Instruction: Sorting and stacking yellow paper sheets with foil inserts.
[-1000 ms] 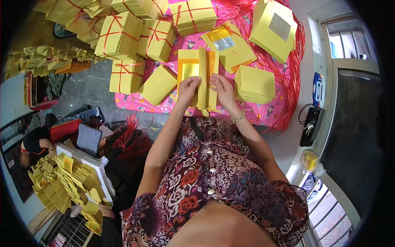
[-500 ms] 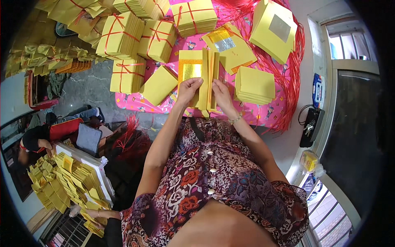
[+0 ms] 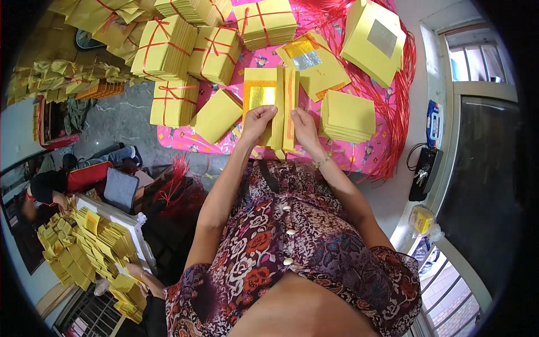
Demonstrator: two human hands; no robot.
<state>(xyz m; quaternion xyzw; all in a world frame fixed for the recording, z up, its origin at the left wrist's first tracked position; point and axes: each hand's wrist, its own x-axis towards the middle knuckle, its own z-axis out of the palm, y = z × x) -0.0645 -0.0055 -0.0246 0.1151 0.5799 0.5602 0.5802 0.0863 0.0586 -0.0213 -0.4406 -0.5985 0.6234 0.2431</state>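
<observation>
Between my hands is a yellow paper sheet (image 3: pixel 279 84), partly folded, with a shiny gold foil patch on its left part and an orange strip toward its right edge. My left hand (image 3: pixel 258 122) is closed on the fold beside the foil, thumb on top. On the right edge, my right hand (image 3: pixel 303 124) pinches the paper between thumb and fingers. A folded yellow packet (image 3: pixel 218 117) lies left of my left hand. Right of my right hand sits a small stack of folded yellow paper (image 3: pixel 348 115). A flat sheet with foil (image 3: pixel 314 64) lies beyond.
Yellow bundles tied with red string (image 3: pixel 163 48) stand at the table's left and back. A thicker paper stack (image 3: pixel 373 42) and red strands (image 3: pixel 398 112) lie right on the pink tablecloth (image 3: pixel 191 140). At lower left, other people's hands (image 3: pixel 135 271) work over yellow papers (image 3: pixel 106 241).
My right hand has tilted the paper's right edge, so the orange strip shows wider. My left hand stays put. A co-worker's hand at lower left has shifted up over the papers.
</observation>
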